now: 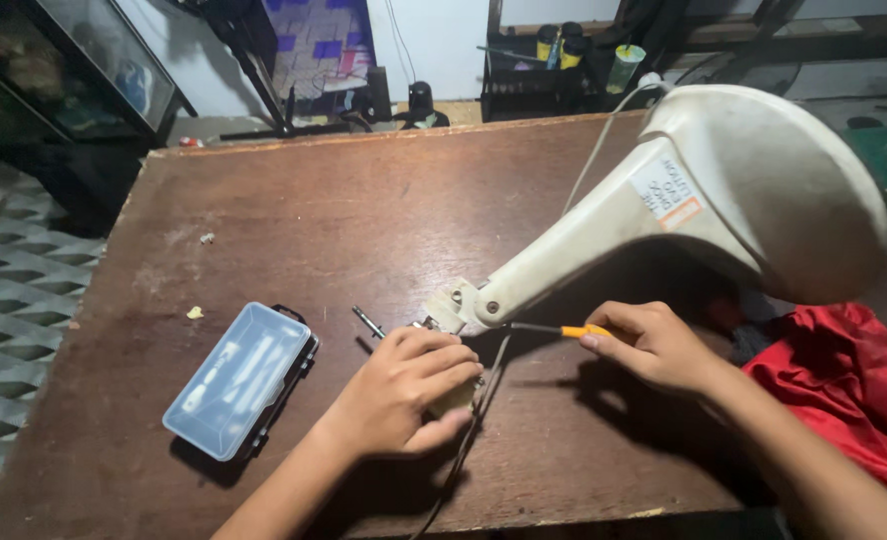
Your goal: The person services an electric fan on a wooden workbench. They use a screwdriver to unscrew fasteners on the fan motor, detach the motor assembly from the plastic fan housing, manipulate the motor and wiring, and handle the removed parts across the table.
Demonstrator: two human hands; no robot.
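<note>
The work looks to be in its middle part. The cream-coloured lamp (754, 190) lies on its side across the right half of the counter (364, 200), its wide shade toward the far right corner and its narrow neck pointing to the middle of the counter. At the end of the neck the small joint piece (454, 310) is still attached, so as far as I can judge nothing is taken off yet.

The right hand (654, 345) has its grip closed around a thin screwdriver with orange handle (564, 329); the metal tip points left and reaches the joint piece. The left hand (409, 385) is curled over the lamp's base part just below the joint, with a closed grip on it; what exactly is under the fingers is hidden. A dark cable (469, 440) runs from under this hand to the near edge of the counter. One loose bit (369, 321), thin and dark, lies on the counter just beside the left hand, on the far side.

For containers there is one: a flat plastic case with clear lid (239, 380), near the left part of the near edge. The lid is shut. Pale long shapes show through it, probably tools, but I cannot tell them apart.

A red cloth (844, 380) lies at the right edge, under the shade.
</note>
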